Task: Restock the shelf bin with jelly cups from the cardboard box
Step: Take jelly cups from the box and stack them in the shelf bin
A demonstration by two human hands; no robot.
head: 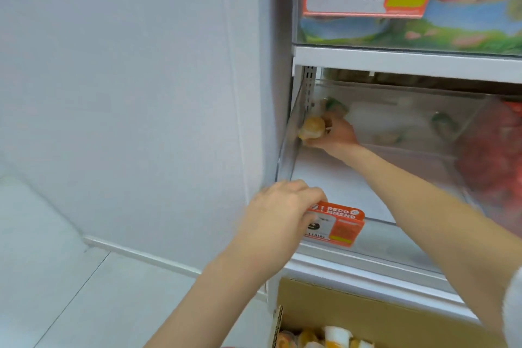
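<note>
- Jelly cup (312, 128), orange-yellow, sits in the right hand (337, 133) just left of the frame's centre — fingers curled round it, deep inside the clear shelf bin (381, 237) against the bin's left wall.
- Left hand (278, 216), lower centre, has its fingers curled over the bin's front left corner, covering part of the orange price tag (337, 224) clipped there; it looks to be steadying the bin.
- A few greenish cups (442, 120) lie loose toward the back of the bin, right of centre; blurred, so I can't say more of them.
- Cardboard box (339, 316) stands at the bottom of the frame, below the shelf, with more cups (336, 336) showing at its open top.
- Most of the bin floor shows bare, so I'd judge the restocking barely begun.
- Likely slips from here: the cup is being let go hard by the side wall, and if released tilted it may roll forward over the smooth floor toward the low front lip.
- The right forearm crosses the bin's front edge — pulling back carelessly could catch that edge and drag the bin forward, which the left hand's hold may be meant to prevent.
- The tag under the left fingers could be knocked off its clip.
</note>
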